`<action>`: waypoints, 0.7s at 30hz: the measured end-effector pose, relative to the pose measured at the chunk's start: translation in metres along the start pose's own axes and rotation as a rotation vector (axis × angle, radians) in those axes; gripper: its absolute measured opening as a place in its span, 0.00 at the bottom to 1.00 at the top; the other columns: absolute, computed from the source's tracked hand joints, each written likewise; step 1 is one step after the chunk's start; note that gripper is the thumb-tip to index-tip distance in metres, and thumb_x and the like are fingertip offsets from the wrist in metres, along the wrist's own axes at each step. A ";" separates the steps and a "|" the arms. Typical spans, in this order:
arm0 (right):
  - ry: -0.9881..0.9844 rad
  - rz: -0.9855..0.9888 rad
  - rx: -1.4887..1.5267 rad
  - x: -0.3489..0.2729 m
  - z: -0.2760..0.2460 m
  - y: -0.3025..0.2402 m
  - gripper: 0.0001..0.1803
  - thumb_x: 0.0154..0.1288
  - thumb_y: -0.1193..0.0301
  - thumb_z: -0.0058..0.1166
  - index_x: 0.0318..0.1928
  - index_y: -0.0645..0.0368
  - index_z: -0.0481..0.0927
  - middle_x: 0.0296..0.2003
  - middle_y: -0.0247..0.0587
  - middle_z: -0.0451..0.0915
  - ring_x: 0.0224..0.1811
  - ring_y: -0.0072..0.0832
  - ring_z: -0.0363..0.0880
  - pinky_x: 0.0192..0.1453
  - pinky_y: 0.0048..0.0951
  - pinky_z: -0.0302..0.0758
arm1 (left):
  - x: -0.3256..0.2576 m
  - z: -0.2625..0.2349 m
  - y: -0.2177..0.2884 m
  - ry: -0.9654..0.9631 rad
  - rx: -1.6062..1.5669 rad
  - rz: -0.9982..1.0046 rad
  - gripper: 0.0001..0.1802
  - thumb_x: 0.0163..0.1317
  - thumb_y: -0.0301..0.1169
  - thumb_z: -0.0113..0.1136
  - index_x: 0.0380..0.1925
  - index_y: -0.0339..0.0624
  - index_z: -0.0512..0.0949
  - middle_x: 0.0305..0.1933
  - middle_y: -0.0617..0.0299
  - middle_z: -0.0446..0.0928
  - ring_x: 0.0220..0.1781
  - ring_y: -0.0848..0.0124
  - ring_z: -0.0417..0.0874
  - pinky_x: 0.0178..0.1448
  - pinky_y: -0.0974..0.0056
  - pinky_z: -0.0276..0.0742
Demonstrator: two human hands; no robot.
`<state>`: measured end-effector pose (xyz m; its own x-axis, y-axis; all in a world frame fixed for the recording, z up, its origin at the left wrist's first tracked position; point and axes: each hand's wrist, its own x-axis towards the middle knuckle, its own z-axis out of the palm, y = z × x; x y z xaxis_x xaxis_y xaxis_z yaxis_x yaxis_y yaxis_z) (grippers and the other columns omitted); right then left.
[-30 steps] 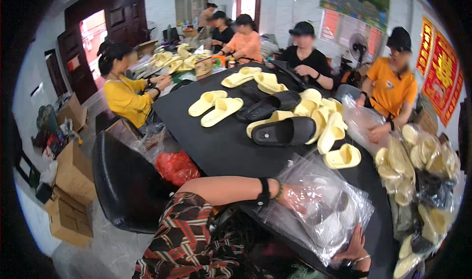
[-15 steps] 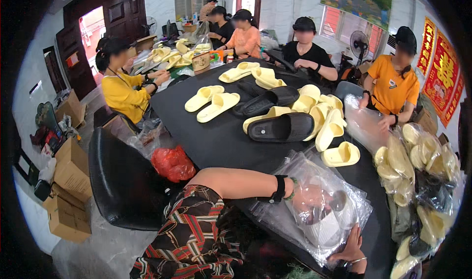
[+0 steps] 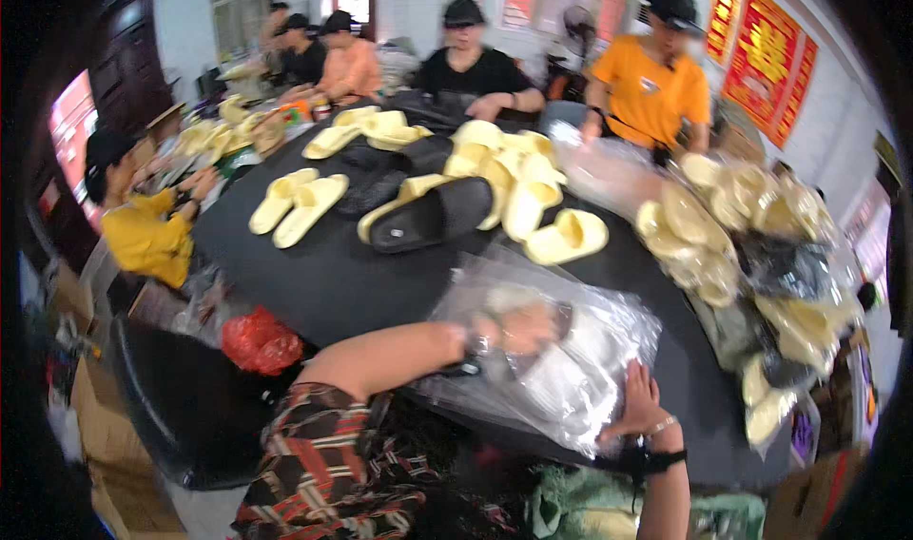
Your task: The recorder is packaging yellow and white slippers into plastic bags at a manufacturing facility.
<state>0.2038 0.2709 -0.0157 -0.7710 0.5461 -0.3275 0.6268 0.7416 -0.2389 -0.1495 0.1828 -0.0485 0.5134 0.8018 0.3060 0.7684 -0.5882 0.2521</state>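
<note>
A pair of white slippers [image 3: 571,378] lies inside a clear plastic bag [image 3: 623,317], near the front edge of the black table. Reaching in from the left, my left hand [image 3: 518,331] is under the clear film beside the slippers. Its fingers are blurred by motion and by the plastic, so I cannot make out their grip. My right hand [image 3: 639,405] rests at the lower right side of the bag, with fingers stretched out against the plastic. More clear bags appear layered beneath this one.
Pale yellow slippers [image 3: 533,193] and a black slipper [image 3: 433,215] are heaped beyond the bag on the table [image 3: 371,288]. Bagged slippers [image 3: 709,245] line the right side. A red plastic bag [image 3: 262,340] and black chair [image 3: 185,402] are left. Co-workers sit around the table.
My view has turned right, so the scene sits farther left in the picture. More of my right forearm shows. My left hand stays under the plastic and my right hand stays at the bag's side.
</note>
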 end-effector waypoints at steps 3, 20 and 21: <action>0.002 0.035 -0.020 -0.004 -0.005 -0.010 0.96 0.11 0.32 0.77 0.77 0.65 0.32 0.78 0.59 0.36 0.82 0.51 0.26 0.80 0.53 0.33 | -0.050 -0.038 0.006 0.133 -0.403 -0.275 0.14 0.46 0.21 0.60 0.37 0.37 0.80 0.43 0.52 0.80 0.51 0.54 0.79 0.56 0.52 0.76; 0.408 -0.009 -0.019 -0.054 -0.024 -0.084 0.74 0.35 0.41 0.76 0.78 0.55 0.46 0.78 0.57 0.38 0.80 0.62 0.32 0.76 0.64 0.44 | -0.262 -0.212 0.036 0.363 0.250 -0.786 0.07 0.57 0.25 0.62 0.37 0.37 0.81 0.45 0.46 0.81 0.56 0.44 0.77 0.64 0.51 0.71; 0.435 -0.061 -0.026 -0.061 -0.018 -0.097 0.71 0.39 0.38 0.72 0.77 0.58 0.49 0.78 0.58 0.40 0.79 0.62 0.35 0.76 0.66 0.45 | -0.255 -0.221 0.042 0.409 0.250 -0.755 0.09 0.58 0.25 0.61 0.39 0.37 0.81 0.47 0.46 0.82 0.57 0.44 0.77 0.65 0.51 0.70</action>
<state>0.1880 0.1729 0.0441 -0.7857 0.6098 0.1037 0.5797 0.7844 -0.2208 -0.3328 -0.0692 0.0872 -0.3026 0.8374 0.4551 0.9319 0.1597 0.3257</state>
